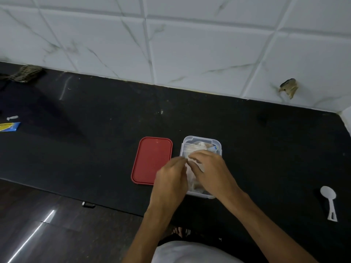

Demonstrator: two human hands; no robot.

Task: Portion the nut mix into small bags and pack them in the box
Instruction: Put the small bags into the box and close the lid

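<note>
The clear box [201,142] sits on the black counter [95,149]. The left hand [171,177] and right hand [210,169] are over it, bent fingers pinching a small bag [190,174]. The red lid [152,160] lies just beside at its 9 o'clock, a white spoon [329,202] well apart at 4 o'clock

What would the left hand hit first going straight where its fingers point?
The left hand would likely meet the small bags in the clear box first, then the right hand; depth unclear.

Cloth [26,73], blue pkt [8,127] far left.
</note>
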